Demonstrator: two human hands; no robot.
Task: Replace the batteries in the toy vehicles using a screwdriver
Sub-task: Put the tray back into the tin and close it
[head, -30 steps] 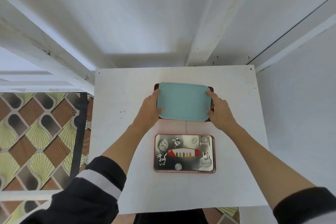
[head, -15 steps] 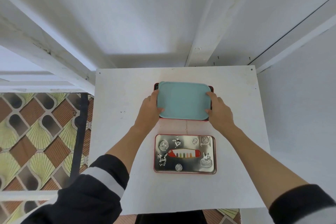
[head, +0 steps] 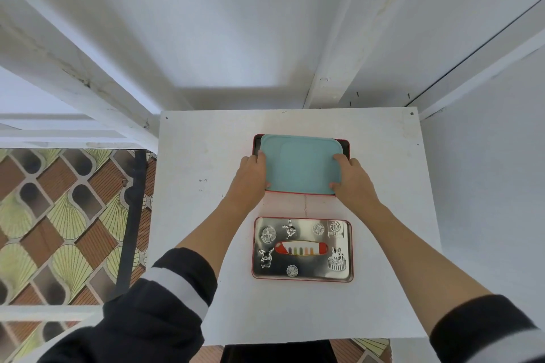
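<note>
A teal lid (head: 302, 163) is held over a red-rimmed tin (head: 345, 146) on the white worktop (head: 206, 156). Its left edge is gripped by the left hand (head: 250, 177) and its right edge by the right hand (head: 352, 181), with the fingers of each curled onto the lid and the thumbs at its near edge. Nearer the person, just apart from the tin, a shiny embossed metal lid (head: 302, 249) with a red rim lies flat. No toy vehicle, battery or screwdriver can be seen.
</note>
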